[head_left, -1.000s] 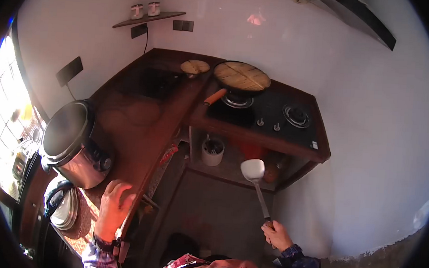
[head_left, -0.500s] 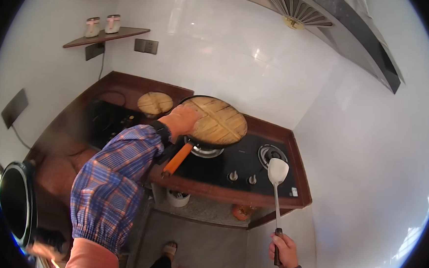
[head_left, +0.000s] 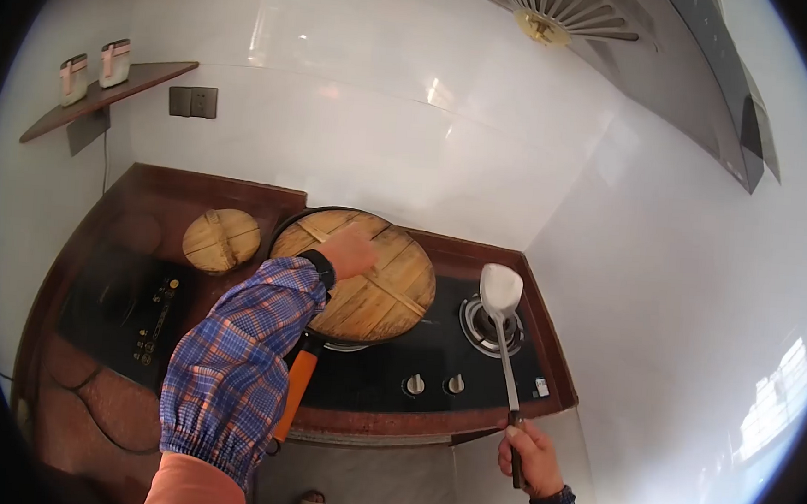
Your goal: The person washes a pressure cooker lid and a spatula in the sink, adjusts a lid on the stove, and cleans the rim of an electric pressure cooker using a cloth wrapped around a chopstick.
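Note:
My left hand (head_left: 350,251), in a plaid sleeve, is closed around the crossbar handle of a large round wooden lid (head_left: 363,310). The lid lies on a dark wok with an orange handle (head_left: 297,389) that points toward me. The wok stands on the left burner of a black gas hob (head_left: 387,366). In my right hand (head_left: 535,459) is a spatula (head_left: 503,293), gripped by its dark handle and held up in front of the right burner. Its pale, wide blade points upward. What is under the lid is hidden.
A smaller round wooden lid (head_left: 221,241) lies left of the wok. Further left is a black induction cooker (head_left: 114,304) with a cord (head_left: 102,428). The right burner (head_left: 491,326) is bare. Two jars stand on a corner shelf (head_left: 141,88), and a range hood (head_left: 673,74) hangs above.
My left hand has moved from the lid's left edge onto its crossbar and closed there. The camera view has shifted. My right hand still holds the spatula up.

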`<state>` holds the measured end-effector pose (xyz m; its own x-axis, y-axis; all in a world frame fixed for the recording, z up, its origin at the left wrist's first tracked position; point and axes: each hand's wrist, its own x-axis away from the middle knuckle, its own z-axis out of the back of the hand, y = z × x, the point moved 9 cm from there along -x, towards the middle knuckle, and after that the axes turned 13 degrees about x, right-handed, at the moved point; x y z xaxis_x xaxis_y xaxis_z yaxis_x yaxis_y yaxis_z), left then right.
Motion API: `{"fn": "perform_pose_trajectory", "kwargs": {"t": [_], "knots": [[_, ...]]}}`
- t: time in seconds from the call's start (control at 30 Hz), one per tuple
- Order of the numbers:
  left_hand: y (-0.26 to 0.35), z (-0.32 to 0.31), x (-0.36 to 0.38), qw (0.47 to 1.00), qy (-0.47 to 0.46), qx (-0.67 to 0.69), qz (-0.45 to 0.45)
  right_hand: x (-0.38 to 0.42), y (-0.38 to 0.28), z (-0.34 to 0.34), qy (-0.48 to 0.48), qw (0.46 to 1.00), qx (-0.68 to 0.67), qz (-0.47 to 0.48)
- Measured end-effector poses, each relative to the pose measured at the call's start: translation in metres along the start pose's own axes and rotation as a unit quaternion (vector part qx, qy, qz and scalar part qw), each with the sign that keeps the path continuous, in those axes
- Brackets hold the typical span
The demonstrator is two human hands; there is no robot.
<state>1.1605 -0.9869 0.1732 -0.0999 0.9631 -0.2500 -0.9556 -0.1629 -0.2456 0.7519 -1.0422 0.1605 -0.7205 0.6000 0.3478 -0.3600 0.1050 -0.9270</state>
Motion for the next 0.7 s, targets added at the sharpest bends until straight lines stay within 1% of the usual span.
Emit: {"fn": "perform_pose_trajectory", "kwargs": {"t": [0.07,0.13,0.23,0.37,0.43,0.57,0.63,0.67,0.7], "knots": [[-0.004,-0.012,-0.001,1.000,-0.016,-0.008,-0.011,-0.014,-0.009,-0.003,-0.006,1.000,-0.015,0.017],[-0.005,-0.012,-0.002,0.998,0.030,0.003,-0.049,-0.030,-0.020,-0.007,0.008,0.998,0.027,0.049],[-0.005,-0.015,-0.002,0.998,0.013,-0.009,-0.060,-0.054,-0.031,-0.011,0.028,0.998,0.034,0.054],[-0.002,-0.014,0.005,0.997,0.001,-0.014,-0.077,-0.088,-0.041,-0.013,0.030,0.997,0.042,0.062],[0.001,-0.010,0.007,0.995,0.020,-0.004,-0.094,-0.103,-0.041,-0.015,0.034,0.996,0.050,0.067],[0.005,-0.004,0.013,0.997,0.015,-0.006,-0.075,-0.111,-0.039,-0.025,0.028,0.996,0.053,0.060],[0.003,0.003,0.018,0.990,0.074,0.093,-0.080,-0.114,-0.030,-0.029,0.026,0.998,0.050,0.042],[0.002,0.000,0.016,0.989,0.074,0.094,-0.081,-0.115,-0.028,-0.029,0.027,0.998,0.051,0.041],[-0.002,-0.006,0.013,0.992,0.035,0.107,-0.061,-0.115,-0.026,-0.031,0.022,0.998,0.046,0.039]]}}
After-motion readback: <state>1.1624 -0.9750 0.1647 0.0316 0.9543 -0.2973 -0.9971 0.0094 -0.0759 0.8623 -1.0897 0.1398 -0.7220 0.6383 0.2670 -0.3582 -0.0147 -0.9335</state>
